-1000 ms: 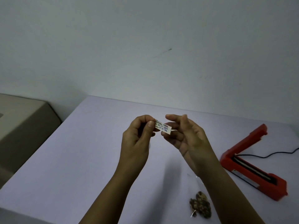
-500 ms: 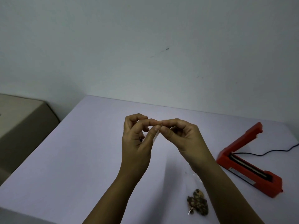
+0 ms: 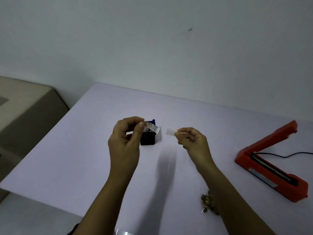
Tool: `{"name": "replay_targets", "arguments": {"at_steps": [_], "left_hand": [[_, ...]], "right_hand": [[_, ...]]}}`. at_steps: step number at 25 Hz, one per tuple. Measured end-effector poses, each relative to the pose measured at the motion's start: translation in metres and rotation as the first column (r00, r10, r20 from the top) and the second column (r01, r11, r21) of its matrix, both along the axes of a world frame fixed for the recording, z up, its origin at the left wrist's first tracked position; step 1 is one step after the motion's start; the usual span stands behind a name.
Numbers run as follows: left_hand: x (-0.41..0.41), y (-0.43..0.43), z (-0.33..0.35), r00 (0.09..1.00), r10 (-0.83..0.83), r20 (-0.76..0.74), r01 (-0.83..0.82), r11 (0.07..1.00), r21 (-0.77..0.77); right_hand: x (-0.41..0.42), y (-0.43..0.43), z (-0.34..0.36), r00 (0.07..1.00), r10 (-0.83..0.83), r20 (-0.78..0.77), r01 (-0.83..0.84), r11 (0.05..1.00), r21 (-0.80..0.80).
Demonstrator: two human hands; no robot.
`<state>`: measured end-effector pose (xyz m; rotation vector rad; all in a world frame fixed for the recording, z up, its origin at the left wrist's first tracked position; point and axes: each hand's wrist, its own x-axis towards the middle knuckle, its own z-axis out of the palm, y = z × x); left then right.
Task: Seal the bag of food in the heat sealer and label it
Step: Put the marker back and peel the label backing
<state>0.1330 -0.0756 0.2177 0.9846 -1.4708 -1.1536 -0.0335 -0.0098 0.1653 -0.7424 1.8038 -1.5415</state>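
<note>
Above a smooth pale lilac tabletop (image 3: 67,167), the left hand (image 3: 125,143) pinches a small white paper label (image 3: 152,128) with handwritten lines, its free end pointing toward three o'clock. The right hand (image 3: 193,139) pinches a blank, glossy backing strip (image 3: 170,132) — the two pieces are apart. Behind the label stands a black square pen holder (image 3: 148,139) with a blue-capped pen (image 3: 153,121). At four o'clock sits the orange plastic heat sealer (image 3: 271,167), lid raised; the clear bag of brown food (image 3: 208,202) lies at five o'clock, partly hidden by the right forearm.

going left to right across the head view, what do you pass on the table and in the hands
left hand → written label → blank backing strip → right hand → red heat sealer
</note>
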Motion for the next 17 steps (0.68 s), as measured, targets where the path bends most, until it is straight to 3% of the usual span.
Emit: {"name": "replay_targets", "arguments": {"at_steps": [4,8,10,14,17], "left_hand": [[0.025,-0.007,-0.034,0.998,0.056,0.018,-0.059,0.969,0.242],[0.045,-0.008,-0.06,0.991,0.114,0.069,-0.132,0.92,0.369],[0.048,-0.01,-0.067,0.989,0.117,0.088,-0.142,0.912,0.384],[0.035,-0.008,-0.074,0.991,0.083,0.108,-0.119,0.909,0.399],[0.012,-0.001,-0.08,0.992,0.029,0.122,-0.076,0.912,0.402]], "right_hand": [[0.017,-0.023,-0.098,0.992,0.033,-0.12,0.006,0.95,0.311],[0.038,-0.033,-0.163,0.949,0.186,-0.256,0.0,0.809,0.587],[0.044,-0.031,-0.178,0.904,0.24,-0.354,0.029,0.791,0.611],[0.048,-0.027,-0.188,0.81,0.272,-0.52,0.054,0.847,0.529],[0.044,-0.024,-0.189,0.837,0.219,-0.502,0.064,0.872,0.485]]}}
